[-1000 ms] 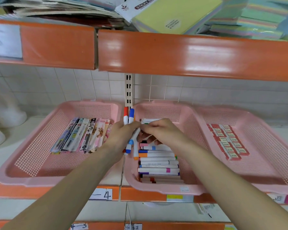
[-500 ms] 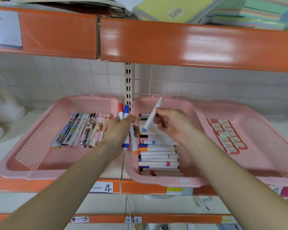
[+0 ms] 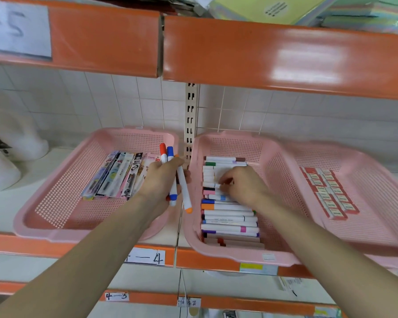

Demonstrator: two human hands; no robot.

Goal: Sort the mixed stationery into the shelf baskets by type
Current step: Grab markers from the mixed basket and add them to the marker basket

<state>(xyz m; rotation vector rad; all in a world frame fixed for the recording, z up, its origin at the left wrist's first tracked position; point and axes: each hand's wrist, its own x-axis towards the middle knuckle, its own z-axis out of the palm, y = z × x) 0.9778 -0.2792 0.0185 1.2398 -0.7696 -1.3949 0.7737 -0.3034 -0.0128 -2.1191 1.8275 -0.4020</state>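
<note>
gripping 3 markers (image 3: 182, 187) in left hand (image 3: 163, 180), right hand (image 3: 244, 184) down on marker row (image 3: 228, 213) in middle basket (image 3: 274, 161), can't tell if pinching any

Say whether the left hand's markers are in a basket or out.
Out: left hand grips the markers aloft, beside the marker basket.

Person's body in view: bare left hand (image 3: 161, 180), bare right hand (image 3: 244, 187), both forearms bare to frame edge.

Note the glossy orange shelf edge (image 3: 274, 53), likely painted metal; your baskets (image 3: 283, 171) are matt perforated pink plastic.
</note>
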